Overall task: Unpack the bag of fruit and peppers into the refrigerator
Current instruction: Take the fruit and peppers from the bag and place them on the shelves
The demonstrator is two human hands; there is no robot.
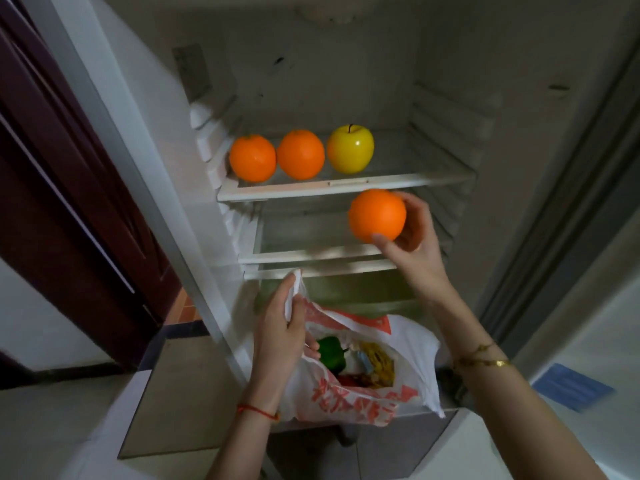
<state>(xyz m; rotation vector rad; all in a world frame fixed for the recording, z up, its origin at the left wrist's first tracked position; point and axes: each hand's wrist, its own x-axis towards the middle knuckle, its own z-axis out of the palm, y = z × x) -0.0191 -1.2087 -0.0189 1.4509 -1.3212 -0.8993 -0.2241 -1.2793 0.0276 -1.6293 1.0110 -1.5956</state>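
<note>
The refrigerator stands open before me. On its upper shelf point(346, 184) sit two oranges point(252, 158) point(300, 154) and a yellow apple point(350, 148) in a row. My right hand point(412, 233) grips a third orange point(376, 214) in the air just below that shelf's front edge. My left hand point(284, 327) pinches the handle of a white plastic bag with red print point(363, 396), held open low in front of the fridge. Inside the bag I see a green pepper point(330, 353), something red and something yellow.
Two bare shelves point(311, 256) lie below the upper one, with a drawer area behind the bag. The dark red fridge door point(69, 202) stands open on the left. The door frame point(554, 220) runs along the right.
</note>
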